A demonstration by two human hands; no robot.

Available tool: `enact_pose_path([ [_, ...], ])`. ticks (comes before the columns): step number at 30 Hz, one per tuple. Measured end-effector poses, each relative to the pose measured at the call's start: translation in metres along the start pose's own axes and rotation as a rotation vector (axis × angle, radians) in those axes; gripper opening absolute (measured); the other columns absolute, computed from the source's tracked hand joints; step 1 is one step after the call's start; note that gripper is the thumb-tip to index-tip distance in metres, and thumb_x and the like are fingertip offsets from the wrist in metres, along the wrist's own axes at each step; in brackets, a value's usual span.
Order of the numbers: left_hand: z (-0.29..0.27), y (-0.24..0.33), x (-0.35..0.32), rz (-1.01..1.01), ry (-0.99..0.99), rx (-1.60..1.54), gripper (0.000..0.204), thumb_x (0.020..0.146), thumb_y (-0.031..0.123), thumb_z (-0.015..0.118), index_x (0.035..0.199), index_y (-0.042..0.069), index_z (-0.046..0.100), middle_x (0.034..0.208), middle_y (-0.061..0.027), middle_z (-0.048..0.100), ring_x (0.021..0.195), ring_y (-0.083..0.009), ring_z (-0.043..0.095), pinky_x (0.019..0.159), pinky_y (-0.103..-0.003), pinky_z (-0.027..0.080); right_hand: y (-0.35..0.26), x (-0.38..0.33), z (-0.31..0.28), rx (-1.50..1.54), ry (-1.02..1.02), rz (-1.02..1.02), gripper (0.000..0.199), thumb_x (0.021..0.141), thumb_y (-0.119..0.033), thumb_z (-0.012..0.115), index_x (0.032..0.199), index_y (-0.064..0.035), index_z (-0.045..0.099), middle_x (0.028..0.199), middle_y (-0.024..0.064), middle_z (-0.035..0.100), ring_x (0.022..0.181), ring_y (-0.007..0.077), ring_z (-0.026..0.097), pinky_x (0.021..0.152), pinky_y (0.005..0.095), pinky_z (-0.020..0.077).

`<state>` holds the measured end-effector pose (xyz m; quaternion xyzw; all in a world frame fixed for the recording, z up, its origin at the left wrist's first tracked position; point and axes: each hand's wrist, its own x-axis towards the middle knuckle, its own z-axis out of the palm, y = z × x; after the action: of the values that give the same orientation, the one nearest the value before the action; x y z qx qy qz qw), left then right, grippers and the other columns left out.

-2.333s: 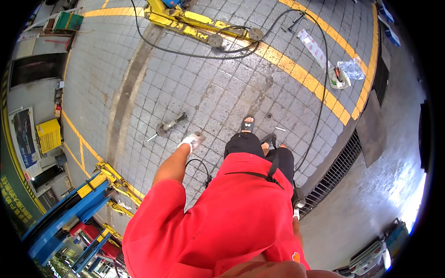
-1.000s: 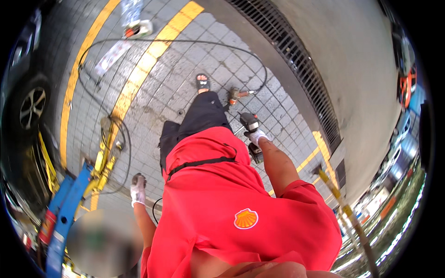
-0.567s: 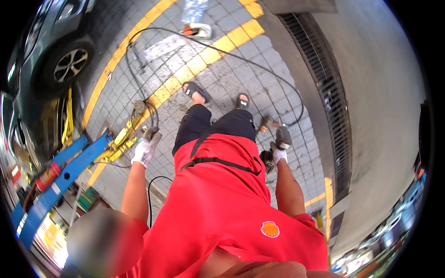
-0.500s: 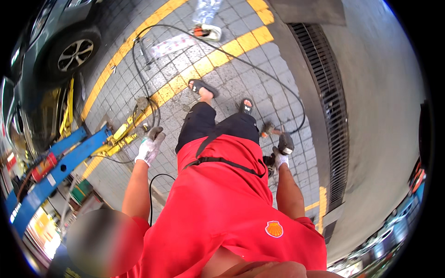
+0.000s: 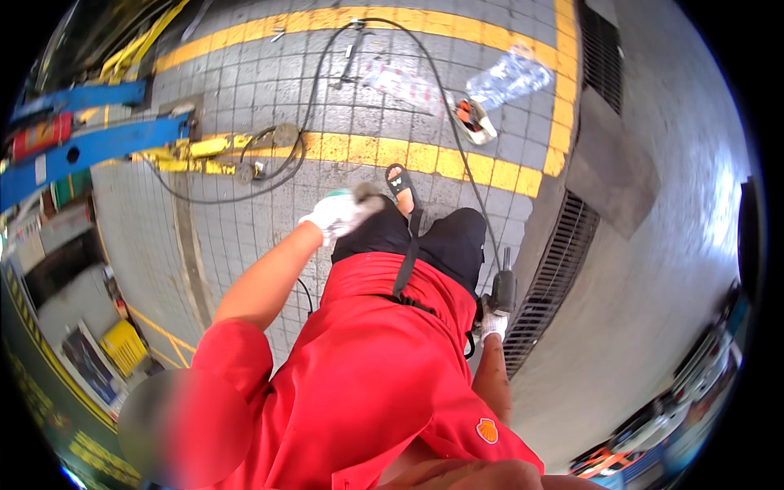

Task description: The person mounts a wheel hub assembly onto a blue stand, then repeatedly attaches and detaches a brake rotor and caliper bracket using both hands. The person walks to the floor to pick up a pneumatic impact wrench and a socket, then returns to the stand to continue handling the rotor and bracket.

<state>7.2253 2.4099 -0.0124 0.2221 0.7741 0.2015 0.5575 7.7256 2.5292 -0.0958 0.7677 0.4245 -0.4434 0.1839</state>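
Note:
My right hand [image 5: 493,321], in a white and grey work glove, is closed around the handle of a dark impact wrench [image 5: 505,291] at my right side. A thin shaft points forward from the wrench's nose. From near it a black hose [image 5: 472,175] loops forward across the tiles and round to the left. My left hand [image 5: 343,212], gloved too, is in front of my left thigh. Its fingers are smeared by motion, and I can make out nothing in them.
A blue lift arm [image 5: 106,147] with yellow ends [image 5: 204,147] reaches in from the left. Ahead lie clear plastic wrapping [image 5: 510,77] and a pale container [image 5: 482,131] with orange and dark items. On the right a floor grating [image 5: 559,261] runs beside a dark mat [image 5: 612,167].
My view has turned to the right, and the car wheel has left it. My left hand has swung inward across my thigh. The impact wrench stays in my right hand and now points forward.

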Motion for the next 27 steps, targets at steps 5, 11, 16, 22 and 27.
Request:
enact_pose_path([
  [5,0.043,0.032,0.066,0.219,-0.091,-0.429,0.048,0.101,0.049,0.065,0.127,0.008,0.068,0.118,-0.0113,0.072,0.111,-0.0222,0.068,0.098,-0.034,0.051,-0.115,0.134,0.03,0.347,-0.494,-0.625,0.053,0.109,-0.036,0.053,0.153,-0.0062,0.05,0.155,0.0119,0.056,0.139,0.0257,0.057,0.115,0.0409,0.0442],
  [11,0.03,0.089,0.117,-0.336,-0.049,-0.865,0.066,0.099,0.061,0.064,0.143,0.012,0.055,0.126,-0.006,0.066,0.118,-0.0178,0.063,0.089,-0.037,0.057,-0.382,0.081,0.103,-0.782,-0.231,-1.322,0.046,0.086,-0.033,0.073,0.126,-0.0108,0.071,0.115,0.0181,0.072,0.11,0.0389,0.066,0.098,0.0475,0.0511],
  [16,-0.01,0.072,0.156,-0.453,0.392,-1.462,0.079,0.091,0.042,0.082,0.149,0.006,0.042,0.132,-0.0114,0.063,0.114,-0.0251,0.067,0.087,-0.046,0.062,-0.465,0.063,0.168,-0.884,-0.484,-1.642,0.067,0.082,-0.031,0.071,0.145,-0.0141,0.058,0.118,0.0167,0.067,0.112,0.0391,0.063,0.104,0.0503,0.0466],
  [22,-0.015,0.037,0.201,-0.527,0.751,-1.477,0.068,0.089,0.029,0.085,0.137,-0.004,0.05,0.112,-0.0138,0.071,0.1,-0.0226,0.07,0.086,-0.037,0.059,-0.508,0.091,0.236,-1.084,-0.663,-1.74,0.07,0.083,-0.032,0.073,0.148,-0.0133,0.053,0.126,0.0143,0.066,0.124,0.0357,0.059,0.109,0.0519,0.0435],
  [27,0.0,0.007,0.248,-0.655,0.844,-1.534,0.06,0.086,0.018,0.085,0.132,-0.002,0.053,0.112,-0.0106,0.072,0.098,-0.0197,0.07,0.086,-0.034,0.058,-0.515,0.119,0.236,-1.236,-0.685,-1.474,0.061,0.083,-0.021,0.076,0.138,-0.0068,0.055,0.127,0.022,0.065,0.118,0.0433,0.061,0.1,0.0517,0.05],
])
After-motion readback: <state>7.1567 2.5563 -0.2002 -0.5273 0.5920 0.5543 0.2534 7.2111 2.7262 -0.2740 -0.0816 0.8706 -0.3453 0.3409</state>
